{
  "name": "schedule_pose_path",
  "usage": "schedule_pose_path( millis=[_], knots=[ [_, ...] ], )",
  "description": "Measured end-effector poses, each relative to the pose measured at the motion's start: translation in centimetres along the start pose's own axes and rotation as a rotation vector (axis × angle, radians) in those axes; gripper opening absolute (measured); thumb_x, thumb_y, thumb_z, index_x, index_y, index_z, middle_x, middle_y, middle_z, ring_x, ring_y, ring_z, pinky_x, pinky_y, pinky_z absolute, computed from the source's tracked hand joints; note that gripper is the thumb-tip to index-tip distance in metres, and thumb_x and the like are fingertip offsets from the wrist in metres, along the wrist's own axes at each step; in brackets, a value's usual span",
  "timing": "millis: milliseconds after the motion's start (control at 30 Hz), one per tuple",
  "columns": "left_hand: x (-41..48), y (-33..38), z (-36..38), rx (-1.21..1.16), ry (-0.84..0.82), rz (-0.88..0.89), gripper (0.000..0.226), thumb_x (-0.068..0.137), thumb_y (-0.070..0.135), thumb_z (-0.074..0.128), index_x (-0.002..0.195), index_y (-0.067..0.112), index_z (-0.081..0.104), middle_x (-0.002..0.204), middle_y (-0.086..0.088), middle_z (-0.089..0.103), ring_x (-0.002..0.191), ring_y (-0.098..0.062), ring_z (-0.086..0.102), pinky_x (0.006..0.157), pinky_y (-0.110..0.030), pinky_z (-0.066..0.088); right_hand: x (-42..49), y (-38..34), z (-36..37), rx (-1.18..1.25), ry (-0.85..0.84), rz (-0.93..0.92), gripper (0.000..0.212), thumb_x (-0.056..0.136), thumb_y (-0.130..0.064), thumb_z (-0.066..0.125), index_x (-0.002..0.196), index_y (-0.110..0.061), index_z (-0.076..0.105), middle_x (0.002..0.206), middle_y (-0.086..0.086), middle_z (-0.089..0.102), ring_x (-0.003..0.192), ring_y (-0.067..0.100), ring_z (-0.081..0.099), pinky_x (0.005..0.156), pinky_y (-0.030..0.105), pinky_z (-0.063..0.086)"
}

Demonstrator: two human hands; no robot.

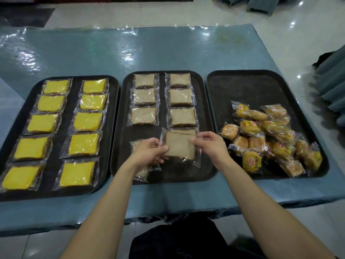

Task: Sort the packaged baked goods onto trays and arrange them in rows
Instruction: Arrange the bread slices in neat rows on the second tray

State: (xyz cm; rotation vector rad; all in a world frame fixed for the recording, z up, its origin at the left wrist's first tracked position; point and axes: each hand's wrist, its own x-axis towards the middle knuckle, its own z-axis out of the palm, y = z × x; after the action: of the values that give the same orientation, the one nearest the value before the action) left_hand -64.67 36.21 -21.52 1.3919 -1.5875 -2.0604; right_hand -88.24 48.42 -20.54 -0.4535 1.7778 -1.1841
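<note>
1. Landmark: the middle tray (162, 101), a dark tray on the table (168, 53), which has a blue cloth under a clear glossy sheet.

2. Task item: one brown slice packet (178, 146) is held tilted above the near half of the middle tray, in line with its right-hand column.
   - The left hand (149, 150) pinches the packet's left edge between thumb and curled fingers.
   - The right hand (209, 144) pinches the wrapper at the packet's upper right corner, fingers narrow.

3. On the middle tray: packaged brown slices (143, 96) lie flat in two columns, three in each, filling the far half.
   - The edge of a fourth packet shows just behind the held one in the right column.
   - A further packet (142, 172) lies at the tray's near left, partly hidden under the left hand. I cannot tell whether it is one packet or two.

4. Left of the middle tray, and just beside it: the left tray (63, 130) carries yellow cake packets (87, 121) in two columns of five, all lying flat.

5. Right of the middle tray, and just beside it: the right tray (252, 86) holds a loose pile of small wrapped cakes (270, 139) in its near half, overlapping and unsorted. Its far half is bare.
</note>
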Motion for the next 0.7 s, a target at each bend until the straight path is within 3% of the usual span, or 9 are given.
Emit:
schedule_pose_path(
  millis=[67,133,267,400,700],
  knots=[
    [0.3,-1.2,0.9,0.242,-0.018,-0.045,0.022,0.094,0.020,0.087,0.099,0.008,0.068,0.092,-0.012,0.082,0.071,-0.024,0.074,0.066,-0.038,0.062,-0.2,2.1,-0.4,-0.103,0.144,0.046,0.051,0.080,-0.028,0.098,0.121,-0.017,0.071,0.112,0.000,0.077,0.105,0.018,0.076,0.097,0.043,0.063],
    [0.8,-2.4,2.1,0.528,0.049,-0.053,0.025,0.090,0.030,0.091,0.094,0.015,0.071,0.089,-0.003,0.082,0.065,-0.019,0.073,0.059,-0.034,0.060,-0.3,4.2,-0.5,-0.261,0.179,0.026,0.041,0.083,-0.021,0.095,0.116,-0.017,0.073,0.106,-0.004,0.076,0.102,0.014,0.074,0.099,0.040,0.062],
    [1.6,-3.3,3.7,0.877,0.207,-0.016,0.038,0.083,0.045,0.094,0.073,0.017,0.070,0.073,0.001,0.077,0.075,-0.021,0.075,0.067,-0.033,0.056,-0.9,5.6,-0.1,-0.500,0.186,-0.079,0.022,0.091,-0.014,0.084,0.109,-0.021,0.074,0.097,-0.009,0.074,0.094,0.007,0.071,0.089,0.030,0.061],
    [1.9,-3.2,4.7,1.006,0.191,-0.046,0.039,0.085,0.047,0.092,0.070,0.017,0.072,0.067,0.002,0.076,0.072,-0.018,0.076,0.074,-0.037,0.063,-1.5,5.5,-0.2,-0.625,0.208,-0.114,0.022,0.096,-0.019,0.078,0.116,-0.024,0.071,0.096,-0.011,0.070,0.089,0.005,0.067,0.078,0.027,0.059],
    [1.6,-3.0,5.5,0.987,0.124,-0.077,0.039,0.094,0.046,0.085,0.078,0.011,0.074,0.055,0.003,0.073,0.062,-0.010,0.078,0.079,-0.038,0.067,-1.5,5.9,-0.1,-0.798,0.160,-0.091,0.034,0.104,-0.025,0.071,0.136,-0.016,0.065,0.109,-0.001,0.075,0.097,0.017,0.070,0.085,0.038,0.062]
  ],
)
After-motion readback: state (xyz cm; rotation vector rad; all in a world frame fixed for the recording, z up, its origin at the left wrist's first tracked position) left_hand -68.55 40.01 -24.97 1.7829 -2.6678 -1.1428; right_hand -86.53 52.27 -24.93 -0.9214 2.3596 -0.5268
